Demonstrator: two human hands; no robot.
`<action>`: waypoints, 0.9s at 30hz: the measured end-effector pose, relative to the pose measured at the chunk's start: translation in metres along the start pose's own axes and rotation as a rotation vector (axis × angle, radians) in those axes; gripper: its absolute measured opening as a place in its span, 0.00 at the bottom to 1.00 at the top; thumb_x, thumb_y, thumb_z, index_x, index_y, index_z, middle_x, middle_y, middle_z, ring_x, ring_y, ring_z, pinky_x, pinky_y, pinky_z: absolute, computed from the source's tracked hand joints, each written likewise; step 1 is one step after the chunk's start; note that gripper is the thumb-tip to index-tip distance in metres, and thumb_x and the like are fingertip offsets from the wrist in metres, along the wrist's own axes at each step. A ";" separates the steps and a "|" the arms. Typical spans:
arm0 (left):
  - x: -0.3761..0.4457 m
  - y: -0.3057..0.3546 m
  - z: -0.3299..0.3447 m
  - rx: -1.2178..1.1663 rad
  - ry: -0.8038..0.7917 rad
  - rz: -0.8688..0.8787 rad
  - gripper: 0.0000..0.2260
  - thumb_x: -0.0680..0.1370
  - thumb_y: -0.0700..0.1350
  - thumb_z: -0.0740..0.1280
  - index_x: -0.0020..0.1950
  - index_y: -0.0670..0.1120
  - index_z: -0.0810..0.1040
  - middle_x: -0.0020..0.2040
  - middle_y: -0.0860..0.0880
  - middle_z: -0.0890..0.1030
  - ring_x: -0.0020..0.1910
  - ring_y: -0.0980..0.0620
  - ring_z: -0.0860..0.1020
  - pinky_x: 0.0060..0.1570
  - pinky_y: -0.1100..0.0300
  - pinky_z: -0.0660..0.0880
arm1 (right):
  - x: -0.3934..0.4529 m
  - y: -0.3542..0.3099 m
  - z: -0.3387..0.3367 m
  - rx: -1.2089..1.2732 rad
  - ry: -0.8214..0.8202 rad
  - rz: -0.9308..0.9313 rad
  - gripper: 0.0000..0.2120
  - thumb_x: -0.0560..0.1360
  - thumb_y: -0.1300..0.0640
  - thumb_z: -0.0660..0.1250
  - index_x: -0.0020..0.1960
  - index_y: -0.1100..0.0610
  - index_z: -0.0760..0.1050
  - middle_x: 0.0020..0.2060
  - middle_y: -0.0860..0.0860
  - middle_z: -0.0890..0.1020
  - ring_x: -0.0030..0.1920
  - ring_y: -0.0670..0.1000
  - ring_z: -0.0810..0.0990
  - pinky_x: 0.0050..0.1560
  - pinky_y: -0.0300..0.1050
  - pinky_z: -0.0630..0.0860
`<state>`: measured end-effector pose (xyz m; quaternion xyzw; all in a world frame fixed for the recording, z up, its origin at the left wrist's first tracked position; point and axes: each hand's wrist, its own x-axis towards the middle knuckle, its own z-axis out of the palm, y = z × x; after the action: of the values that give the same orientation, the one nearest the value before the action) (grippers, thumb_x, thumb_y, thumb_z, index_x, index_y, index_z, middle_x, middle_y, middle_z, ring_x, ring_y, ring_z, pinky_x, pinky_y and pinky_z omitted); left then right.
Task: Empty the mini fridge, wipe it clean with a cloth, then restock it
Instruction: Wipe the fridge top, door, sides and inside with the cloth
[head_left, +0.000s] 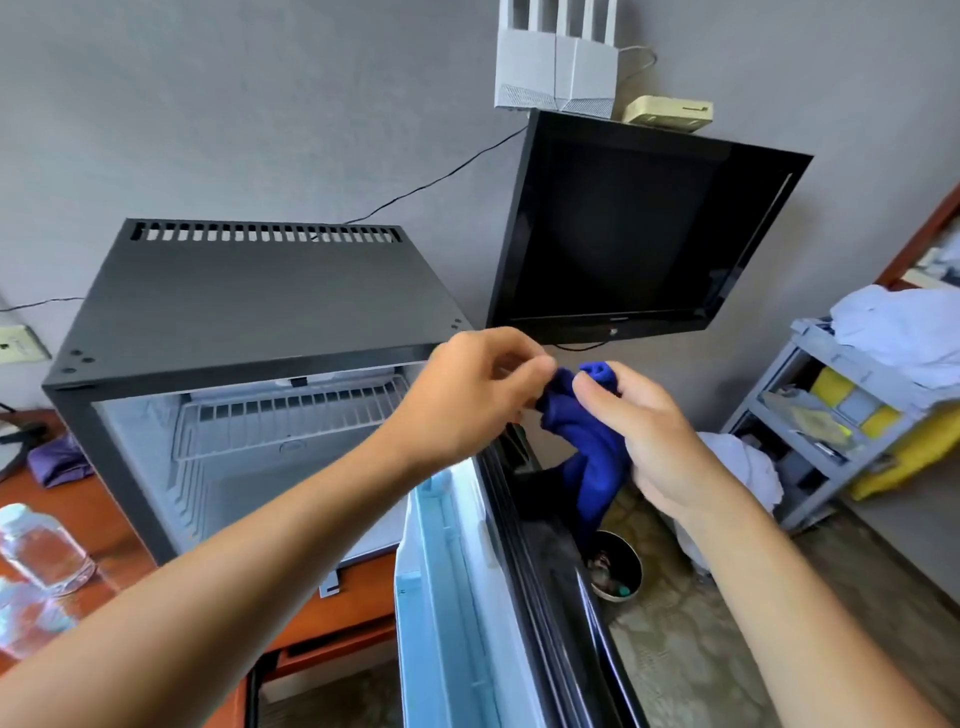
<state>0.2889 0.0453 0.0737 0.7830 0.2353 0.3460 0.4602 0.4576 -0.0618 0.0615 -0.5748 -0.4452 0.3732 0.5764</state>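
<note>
Fridge cavity open w/ only wire shelf up top; right side blocked by swung-out door.

Both bare forearms extend forward; left hand and right hand meet, fingertips pinching a crumpled blue fabric cloth.

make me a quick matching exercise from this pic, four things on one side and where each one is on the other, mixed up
Things:
1. blue cloth
2. clear plastic water bottles
3. white wire shelf
4. black flat-screen television

Places:
A. on the grey wall
B. held between left hand and right hand
C. inside the open black mini fridge
D. on the reddish wooden desk, left of the fridge

Pairs: 1-B, 2-D, 3-C, 4-A
</note>
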 end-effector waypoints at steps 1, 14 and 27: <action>-0.007 -0.005 -0.001 0.131 0.075 0.029 0.06 0.81 0.48 0.69 0.53 0.47 0.82 0.44 0.52 0.85 0.44 0.55 0.82 0.51 0.49 0.81 | 0.003 -0.004 -0.002 -0.174 0.083 -0.041 0.05 0.81 0.56 0.69 0.49 0.57 0.77 0.39 0.48 0.83 0.42 0.47 0.82 0.44 0.38 0.77; -0.062 -0.052 0.051 -0.019 0.018 -0.269 0.34 0.72 0.59 0.76 0.61 0.73 0.51 0.58 0.80 0.56 0.57 0.89 0.54 0.53 0.81 0.57 | 0.049 -0.004 0.013 -0.651 0.271 -0.339 0.04 0.73 0.54 0.74 0.44 0.51 0.79 0.38 0.41 0.82 0.41 0.43 0.80 0.44 0.40 0.75; -0.068 -0.058 0.054 -0.093 0.022 -0.240 0.33 0.74 0.60 0.74 0.59 0.82 0.51 0.60 0.87 0.52 0.63 0.85 0.54 0.62 0.73 0.62 | 0.062 -0.012 0.044 -1.158 -0.080 0.084 0.07 0.68 0.59 0.72 0.43 0.60 0.78 0.36 0.54 0.82 0.38 0.53 0.80 0.33 0.44 0.72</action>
<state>0.2826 -0.0047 -0.0182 0.7231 0.3162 0.3076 0.5316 0.4350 0.0108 0.0765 -0.7989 -0.5750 0.1130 0.1355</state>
